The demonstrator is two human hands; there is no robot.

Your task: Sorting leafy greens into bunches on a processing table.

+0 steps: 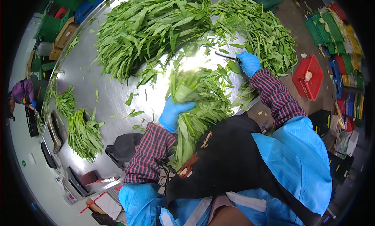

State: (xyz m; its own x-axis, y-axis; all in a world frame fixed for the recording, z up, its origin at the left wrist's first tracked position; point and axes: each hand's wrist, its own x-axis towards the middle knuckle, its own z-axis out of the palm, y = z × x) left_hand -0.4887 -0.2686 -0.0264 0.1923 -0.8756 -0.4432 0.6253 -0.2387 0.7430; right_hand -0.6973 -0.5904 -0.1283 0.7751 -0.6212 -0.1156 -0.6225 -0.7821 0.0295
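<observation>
My left hand (174, 113), in a blue glove, is closed around a bunch of long-leaved water spinach (203, 114). The cut-looking stem ends point away from me, and the leaves hang toward my apron. My right hand (249, 64), also gloved in blue, grips a thin knife (225, 56) whose blade reaches left over the bright metal table (117, 94). Beyond both hands lies a large heap of the same greens (152, 32). A looser heap (267, 36) sits just past my right hand.
Two smaller bundles, one nearer (84, 135) and one farther (65, 102), lie on the table's left side. A black object (124, 146) is beside my left sleeve. A red basket (304, 80) stands off the right edge. Another person (23, 91) is at far left.
</observation>
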